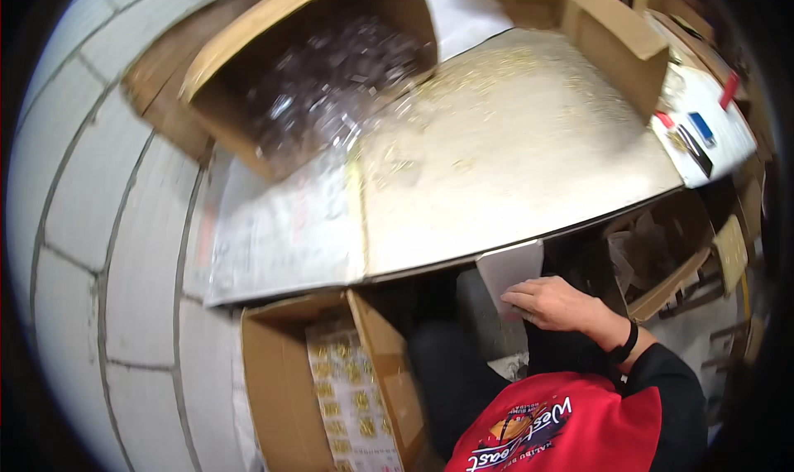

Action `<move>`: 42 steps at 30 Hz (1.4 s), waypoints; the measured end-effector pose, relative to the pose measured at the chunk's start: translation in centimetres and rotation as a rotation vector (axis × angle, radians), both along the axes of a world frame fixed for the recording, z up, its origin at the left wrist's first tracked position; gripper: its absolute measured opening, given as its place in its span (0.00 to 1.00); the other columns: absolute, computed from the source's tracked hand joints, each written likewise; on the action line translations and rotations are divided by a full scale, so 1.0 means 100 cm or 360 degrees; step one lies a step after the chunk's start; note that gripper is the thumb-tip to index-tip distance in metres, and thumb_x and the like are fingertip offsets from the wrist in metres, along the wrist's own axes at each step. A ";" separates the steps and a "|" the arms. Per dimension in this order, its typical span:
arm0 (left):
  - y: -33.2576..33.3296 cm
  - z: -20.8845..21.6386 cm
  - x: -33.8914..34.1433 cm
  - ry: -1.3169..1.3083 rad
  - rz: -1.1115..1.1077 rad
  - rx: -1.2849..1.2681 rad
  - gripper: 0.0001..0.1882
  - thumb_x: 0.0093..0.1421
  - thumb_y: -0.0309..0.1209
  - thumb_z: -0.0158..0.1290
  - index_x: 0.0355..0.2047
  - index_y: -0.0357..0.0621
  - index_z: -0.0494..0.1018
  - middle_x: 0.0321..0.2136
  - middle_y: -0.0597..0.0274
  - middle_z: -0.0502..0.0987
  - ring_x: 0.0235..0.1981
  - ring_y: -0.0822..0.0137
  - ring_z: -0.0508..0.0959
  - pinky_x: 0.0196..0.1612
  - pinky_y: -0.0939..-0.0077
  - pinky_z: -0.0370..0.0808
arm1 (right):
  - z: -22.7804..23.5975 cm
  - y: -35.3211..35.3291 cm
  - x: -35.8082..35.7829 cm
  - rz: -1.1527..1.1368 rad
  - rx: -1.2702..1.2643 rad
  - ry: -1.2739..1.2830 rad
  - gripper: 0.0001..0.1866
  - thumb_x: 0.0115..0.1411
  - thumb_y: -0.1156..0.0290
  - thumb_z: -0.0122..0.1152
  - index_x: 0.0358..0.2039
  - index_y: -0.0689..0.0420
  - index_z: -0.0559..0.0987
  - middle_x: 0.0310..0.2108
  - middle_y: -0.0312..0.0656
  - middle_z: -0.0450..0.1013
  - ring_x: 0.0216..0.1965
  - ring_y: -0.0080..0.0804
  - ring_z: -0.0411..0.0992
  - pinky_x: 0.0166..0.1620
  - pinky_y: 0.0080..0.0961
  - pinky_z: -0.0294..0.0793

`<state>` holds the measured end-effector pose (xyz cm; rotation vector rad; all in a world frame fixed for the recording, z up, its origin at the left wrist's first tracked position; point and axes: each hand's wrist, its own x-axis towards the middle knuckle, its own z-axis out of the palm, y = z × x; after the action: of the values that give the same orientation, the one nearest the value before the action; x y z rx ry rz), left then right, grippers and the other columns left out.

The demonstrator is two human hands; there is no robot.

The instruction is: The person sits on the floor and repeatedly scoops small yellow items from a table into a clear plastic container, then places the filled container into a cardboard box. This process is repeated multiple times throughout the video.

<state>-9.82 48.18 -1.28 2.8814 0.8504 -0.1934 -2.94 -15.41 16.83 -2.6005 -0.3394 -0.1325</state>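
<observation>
Below the table edge point(529, 239), the right hand point(556, 303) lay flat on a white sheet point(509, 269), fingers point(519, 297) held together and stretched along its lower part. Well off to the fingers' left sat an open carton point(273, 389) of gold-printed cards point(351, 402). Left hand out of sight.

Right hand point(556, 303) at 5 o'clock, flat on white sheet point(511, 269) below table point(529, 141) edge. Open box point(281, 381) of gold-piece cards at 7; box of clear bits point(331, 75) at 11.
</observation>
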 end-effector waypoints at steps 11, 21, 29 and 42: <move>-0.097 0.163 0.202 -0.0939 -0.0606 -0.0457 0.13 0.59 0.30 0.52 0.35 0.29 0.75 0.33 0.49 0.78 0.34 0.56 0.75 0.40 0.67 0.72 | 0.013 -0.277 0.141 -0.1385 -0.0172 -0.0191 0.20 0.60 0.62 0.53 0.49 0.60 0.72 0.48 0.55 0.70 0.51 0.52 0.67 0.54 0.38 0.66; -0.503 0.209 0.428 -0.0637 -0.1704 -0.0855 0.17 0.52 0.35 0.59 0.37 0.35 0.74 0.34 0.49 0.75 0.36 0.54 0.76 0.40 0.67 0.72 | 0.009 -0.291 0.366 -0.1301 -0.0556 0.0634 0.32 0.60 0.48 0.44 0.58 0.57 0.65 0.53 0.57 0.66 0.55 0.49 0.65 0.55 0.41 0.65; -0.558 0.195 0.426 -0.0441 -0.1650 -0.0271 0.10 0.51 0.30 0.58 0.30 0.37 0.74 0.35 0.51 0.75 0.38 0.50 0.77 0.38 0.56 0.73 | 0.015 -0.197 0.207 -0.0636 -0.1026 0.0504 0.33 0.59 0.57 0.48 0.59 0.68 0.59 0.60 0.57 0.56 0.63 0.54 0.52 0.60 0.44 0.57; -0.554 0.168 0.426 -0.0816 -0.1548 -0.0066 0.12 0.49 0.30 0.60 0.31 0.36 0.74 0.34 0.51 0.77 0.34 0.52 0.79 0.36 0.60 0.75 | -0.008 -0.199 0.048 -0.1147 0.0535 -0.0233 0.21 0.60 0.71 0.51 0.53 0.64 0.68 0.59 0.54 0.61 0.61 0.46 0.58 0.62 0.32 0.58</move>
<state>32.80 -7.24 15.53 2.8120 -0.6400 0.4167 1.91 -35.35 16.05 -2.2603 0.5421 -0.5731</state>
